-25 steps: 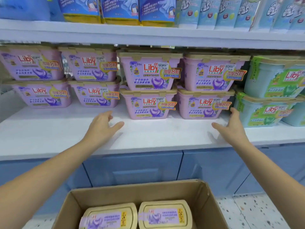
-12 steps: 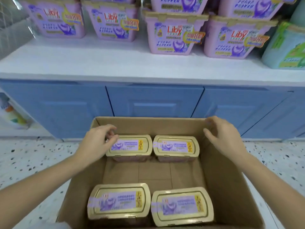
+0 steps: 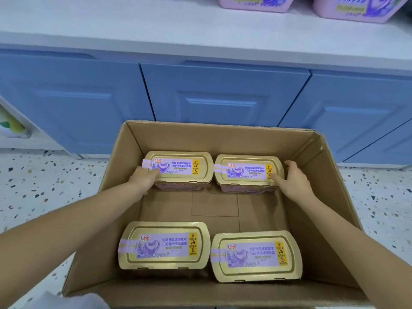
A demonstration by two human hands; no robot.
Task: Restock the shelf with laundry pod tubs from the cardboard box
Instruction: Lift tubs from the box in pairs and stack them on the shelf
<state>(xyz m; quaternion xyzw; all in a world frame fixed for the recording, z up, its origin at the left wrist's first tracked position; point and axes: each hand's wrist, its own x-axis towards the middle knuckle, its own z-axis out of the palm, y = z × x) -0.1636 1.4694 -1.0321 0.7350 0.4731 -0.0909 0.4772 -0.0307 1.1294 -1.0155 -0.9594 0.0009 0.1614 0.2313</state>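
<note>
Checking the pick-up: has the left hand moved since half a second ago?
Yes. The left hand has gone deeper into the cardboard box, from its left rim down to the far-left tub, now touching that tub's lid.

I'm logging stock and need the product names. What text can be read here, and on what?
"Liby": on the lid labels of all four tubs in the box, e.g. near-left tub.
"创新低温速溶技术 15分钟洁净无残留": same lid labels, clearest on far-left tub.
Yellow warning panels on the lids: too small.
Shelf tubs: print blurred, cut off.
</note>
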